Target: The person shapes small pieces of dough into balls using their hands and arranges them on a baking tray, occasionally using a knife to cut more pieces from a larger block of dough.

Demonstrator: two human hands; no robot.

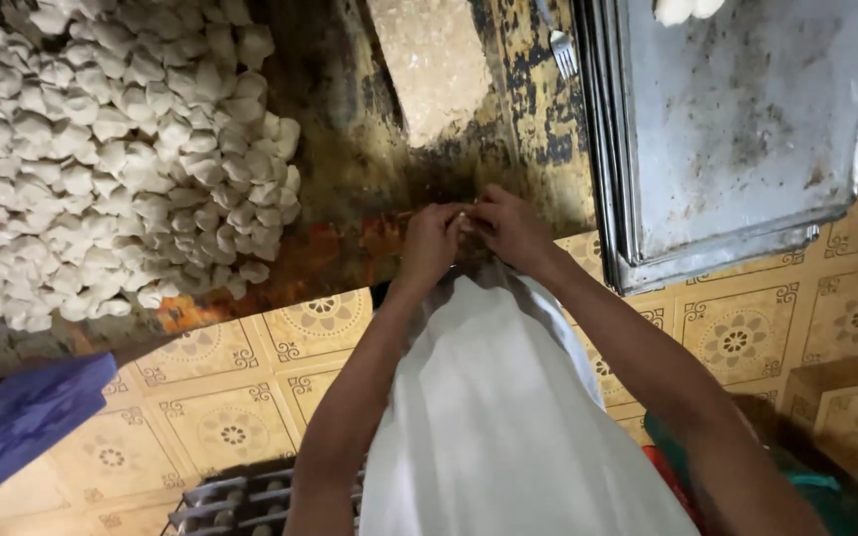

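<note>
My left hand (432,241) and my right hand (508,228) meet at the edge of a worn, dark worktop (350,149). Their fingertips pinch a small pale piece of dough (462,217) between them; most of it is hidden by the fingers. A white apron or cloth (499,407) hangs below my forearms. A large heap of folded white dough pieces (111,149) covers the worktop to the left of my hands.
A stack of grey metal trays (747,129) lies at the right, with a few white pieces (685,8) at its top edge. A fork (560,45) rests beside the trays. Patterned yellow floor tiles (737,337) lie below. A blue object (22,417) sits at lower left.
</note>
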